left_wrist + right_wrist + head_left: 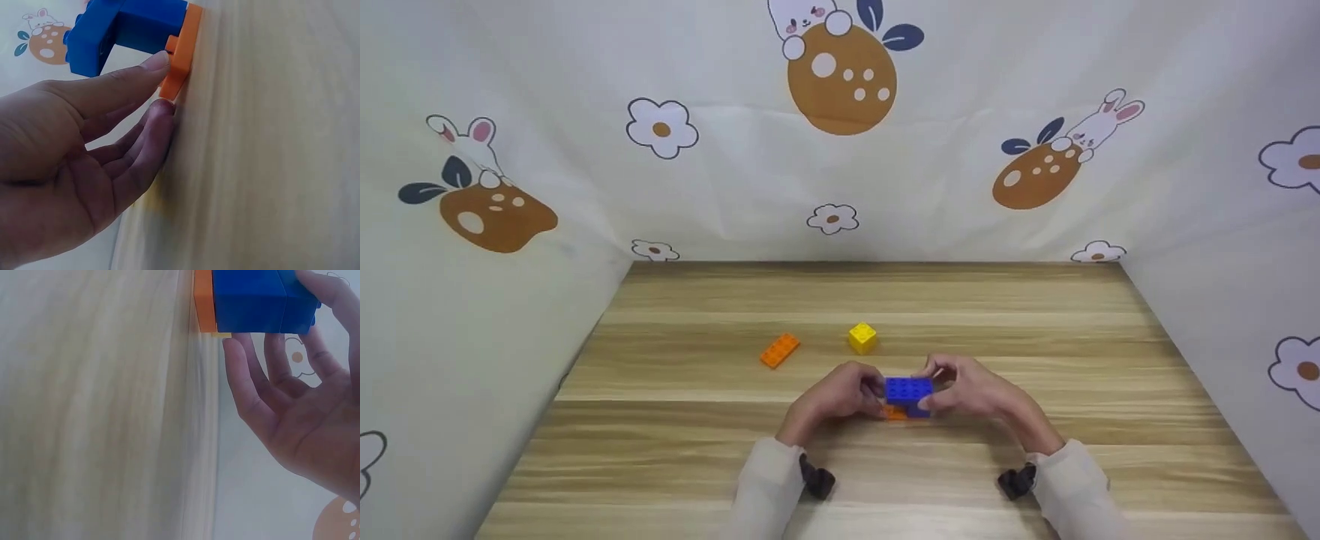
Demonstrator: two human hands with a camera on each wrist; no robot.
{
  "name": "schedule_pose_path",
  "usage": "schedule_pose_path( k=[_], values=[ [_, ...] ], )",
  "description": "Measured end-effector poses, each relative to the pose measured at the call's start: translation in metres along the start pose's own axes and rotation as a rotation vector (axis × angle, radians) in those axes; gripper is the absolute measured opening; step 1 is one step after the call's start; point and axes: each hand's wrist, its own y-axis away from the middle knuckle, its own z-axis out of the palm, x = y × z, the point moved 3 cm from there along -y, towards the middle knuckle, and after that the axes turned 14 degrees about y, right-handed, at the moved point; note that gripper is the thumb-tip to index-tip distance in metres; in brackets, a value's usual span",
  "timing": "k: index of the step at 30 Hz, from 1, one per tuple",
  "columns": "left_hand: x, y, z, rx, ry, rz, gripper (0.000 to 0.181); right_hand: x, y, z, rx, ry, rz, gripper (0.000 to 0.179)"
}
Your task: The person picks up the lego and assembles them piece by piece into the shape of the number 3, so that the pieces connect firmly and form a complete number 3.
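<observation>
A small stack of toy building blocks stands on the table: a flat orange block (183,53) at the bottom, a blue block (247,301) on it, and a second blue block (909,388) on top, jutting out towards the left. My left hand (847,390) pinches the near left end of the orange block between thumb and fingertips. From the right, my right hand (967,386) grips the blue blocks, its thumb (326,287) on the near face and its fingers behind. The contact of those rear fingers is partly hidden.
Farther back on the wooden table (675,435) lie a loose flat orange block (780,350) and a yellow cube-shaped block (862,337). A patterned cloth (735,172) rises along the table's back and sides.
</observation>
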Motion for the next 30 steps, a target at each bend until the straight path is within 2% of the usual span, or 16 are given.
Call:
schedule_pose_path(
  k=[5,9,14,18,21,24,30],
  values=[
    [0.000,0.003,-0.010,0.039,-0.008,-0.034,0.023,-0.001,0.001,0.001,-0.018,-0.021,-0.011,0.032],
    [-0.001,0.004,-0.022,0.105,0.012,-0.081,0.021,-0.001,0.001,0.001,-0.018,-0.016,-0.005,0.033],
    [-0.003,0.001,-0.037,0.241,0.045,-0.099,0.022,-0.002,0.001,0.000,-0.022,-0.008,0.004,0.032],
    [-0.003,-0.006,-0.047,0.374,0.066,-0.084,0.028,-0.001,0.001,0.001,-0.034,-0.011,0.004,0.032],
    [-0.003,-0.011,-0.052,0.442,0.079,-0.063,0.038,-0.001,0.001,0.001,-0.038,-0.031,-0.007,0.032],
    [-0.004,-0.016,-0.054,0.474,0.093,-0.058,0.048,-0.001,0.002,0.001,-0.037,-0.037,-0.015,0.033],
    [-0.002,-0.027,-0.051,0.489,0.104,-0.094,0.059,-0.003,0.003,0.001,-0.027,-0.006,-0.023,0.031]
  ],
)
